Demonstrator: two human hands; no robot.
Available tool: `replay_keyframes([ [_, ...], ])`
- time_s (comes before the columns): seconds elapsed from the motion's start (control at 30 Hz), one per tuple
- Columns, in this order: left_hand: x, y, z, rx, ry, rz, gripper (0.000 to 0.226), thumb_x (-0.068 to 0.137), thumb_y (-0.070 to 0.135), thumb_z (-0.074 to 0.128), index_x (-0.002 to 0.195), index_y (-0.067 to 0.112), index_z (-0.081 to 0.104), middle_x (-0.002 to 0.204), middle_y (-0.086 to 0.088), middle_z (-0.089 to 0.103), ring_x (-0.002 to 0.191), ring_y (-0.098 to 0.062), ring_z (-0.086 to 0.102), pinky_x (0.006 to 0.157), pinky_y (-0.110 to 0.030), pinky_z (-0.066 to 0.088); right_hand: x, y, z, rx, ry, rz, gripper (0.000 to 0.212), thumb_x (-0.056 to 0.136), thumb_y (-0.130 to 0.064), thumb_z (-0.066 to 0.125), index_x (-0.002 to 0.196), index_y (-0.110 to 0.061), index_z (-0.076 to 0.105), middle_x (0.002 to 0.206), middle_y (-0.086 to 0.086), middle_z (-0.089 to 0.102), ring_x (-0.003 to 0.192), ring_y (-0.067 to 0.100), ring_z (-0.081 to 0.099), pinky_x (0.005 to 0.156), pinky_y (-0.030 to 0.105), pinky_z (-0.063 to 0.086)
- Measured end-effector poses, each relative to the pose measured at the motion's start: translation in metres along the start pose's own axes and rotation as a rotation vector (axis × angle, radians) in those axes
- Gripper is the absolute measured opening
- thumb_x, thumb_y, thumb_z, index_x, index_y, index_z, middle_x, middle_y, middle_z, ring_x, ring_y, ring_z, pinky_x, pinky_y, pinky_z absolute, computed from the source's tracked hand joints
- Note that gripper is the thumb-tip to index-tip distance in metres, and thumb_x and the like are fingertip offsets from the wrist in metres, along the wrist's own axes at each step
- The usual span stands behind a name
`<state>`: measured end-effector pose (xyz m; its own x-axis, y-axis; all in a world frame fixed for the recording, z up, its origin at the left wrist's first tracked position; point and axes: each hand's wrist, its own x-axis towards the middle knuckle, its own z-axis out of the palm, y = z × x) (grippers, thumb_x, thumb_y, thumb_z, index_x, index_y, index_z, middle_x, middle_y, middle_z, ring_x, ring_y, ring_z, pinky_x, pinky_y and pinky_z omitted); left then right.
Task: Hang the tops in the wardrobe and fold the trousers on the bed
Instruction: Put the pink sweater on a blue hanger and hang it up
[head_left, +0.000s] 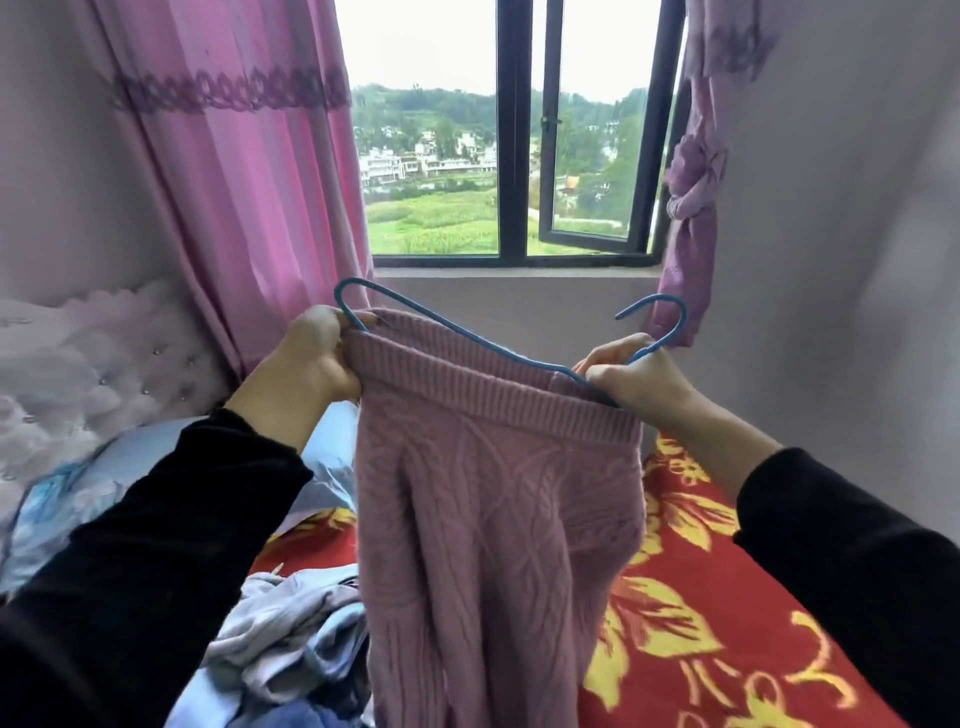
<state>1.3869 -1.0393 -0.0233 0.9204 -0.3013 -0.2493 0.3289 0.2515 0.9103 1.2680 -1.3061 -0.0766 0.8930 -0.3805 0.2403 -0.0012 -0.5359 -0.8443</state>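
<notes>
Gripping the ribbed edge and one hanger end, the left hand (311, 358) faces the right hand (634, 379), which pinches the blue hanger (684, 316) by its neck. The hanger lies crosswise between them, its hook past the right hand. The pink sweater (493, 493) hangs below, free above the bed (727, 571).

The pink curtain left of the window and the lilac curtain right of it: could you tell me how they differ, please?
The pink curtain hangs loose in long straight folds; the lilac curtain is gathered and tied in a knot. The pink curtain spreads wide, the lilac curtain is bunched narrow. Both flank the dark-framed window and carry a purple patterned band near the top.
</notes>
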Motion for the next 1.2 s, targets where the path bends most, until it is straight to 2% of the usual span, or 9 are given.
replay_keyframes([
  [0.1,-0.004,-0.006,-0.007,-0.078,-0.094,0.001,0.017,0.078,0.024,0.054,0.082,0.012,0.065,0.075,-0.001,0.062,0.063,-0.020,0.060,0.071,-0.029,0.048,-0.004,0.009,0.001,-0.029,0.009,0.012,0.026,0.077,-0.008,0.059,0.057,-0.019,0.072,0.053,-0.009,0.063,0.058,0.006,0.056,0.059,0.024,0.046],
  [0.23,-0.009,-0.012,-0.014,-0.049,-0.212,0.009,0.037,0.071,0.045,0.071,0.087,0.012,0.066,0.080,-0.003,0.065,0.073,-0.023,0.061,0.081,-0.036,0.048,-0.005,0.007,-0.001,-0.015,0.032,0.005,0.029,0.079,0.000,0.057,0.058,-0.013,0.071,0.050,-0.007,0.058,0.054,0.005,0.051,0.055,0.023,0.041],
  [0.43,-0.012,-0.008,-0.015,-0.013,-0.265,0.039,0.018,0.074,0.026,0.070,0.085,0.013,0.063,0.074,0.001,0.062,0.072,-0.020,0.063,0.071,-0.034,0.055,-0.006,0.004,-0.018,-0.035,-0.033,0.047,0.022,0.081,-0.005,0.058,0.068,-0.009,0.074,0.067,0.008,0.065,0.069,0.014,0.056,0.067,0.029,0.044],
  [0.53,-0.011,-0.005,-0.023,0.065,-0.287,0.026,0.027,0.071,0.016,0.070,0.097,0.010,0.065,0.088,-0.005,0.064,0.080,-0.020,0.063,0.075,-0.036,0.057,-0.007,0.002,-0.025,-0.037,-0.065,0.064,0.020,0.083,-0.006,0.058,0.075,-0.008,0.075,0.073,0.008,0.069,0.071,0.014,0.060,0.067,0.028,0.047],
  [0.6,-0.009,-0.006,-0.026,0.197,-0.275,0.068,0.024,0.076,0.007,0.066,0.100,0.012,0.068,0.090,-0.004,0.066,0.080,-0.016,0.063,0.078,-0.034,0.054,-0.005,0.000,-0.029,-0.052,-0.066,0.070,0.021,0.083,-0.005,0.057,0.075,-0.010,0.076,0.076,0.006,0.071,0.073,0.014,0.061,0.068,0.027,0.048],
  [0.77,-0.006,-0.014,-0.024,0.543,-0.174,0.269,0.030,0.084,-0.009,0.061,0.102,0.013,0.068,0.085,-0.001,0.069,0.065,-0.011,0.064,0.056,-0.022,0.054,0.000,-0.014,-0.035,-0.203,-0.068,0.008,0.027,0.085,-0.003,0.051,0.075,-0.012,0.075,0.078,0.008,0.071,0.075,0.013,0.061,0.069,0.028,0.049],
  [0.93,-0.010,-0.025,-0.002,1.276,-0.065,0.848,0.022,0.066,0.009,0.060,0.082,0.014,0.074,0.073,-0.005,0.070,0.076,-0.019,0.064,0.069,-0.031,0.052,0.007,-0.039,-0.020,-0.358,-0.186,-0.067,0.026,0.081,-0.002,0.055,0.065,-0.016,0.070,0.067,0.001,0.065,0.062,0.012,0.056,0.053,0.020,0.042],
  [1.1,-0.012,-0.023,0.021,0.915,-0.175,0.670,0.037,0.072,-0.013,0.058,0.091,0.014,0.077,0.079,-0.005,0.073,0.072,-0.014,0.066,0.066,-0.026,0.056,0.008,-0.067,-0.011,-0.352,-0.155,-0.107,0.022,0.080,0.002,0.054,0.075,-0.009,0.072,0.073,0.005,0.067,0.065,0.012,0.059,0.055,0.021,0.048],
  [1.2,-0.019,-0.017,0.035,0.732,-0.258,0.615,0.030,0.072,-0.005,0.074,0.094,0.016,0.075,0.082,0.001,0.074,0.072,-0.009,0.067,0.070,-0.024,0.058,0.006,-0.075,0.003,-0.422,-0.184,-0.149,0.022,0.080,0.000,0.052,0.070,-0.009,0.070,0.066,0.002,0.063,0.064,0.015,0.056,0.057,0.028,0.048],
])
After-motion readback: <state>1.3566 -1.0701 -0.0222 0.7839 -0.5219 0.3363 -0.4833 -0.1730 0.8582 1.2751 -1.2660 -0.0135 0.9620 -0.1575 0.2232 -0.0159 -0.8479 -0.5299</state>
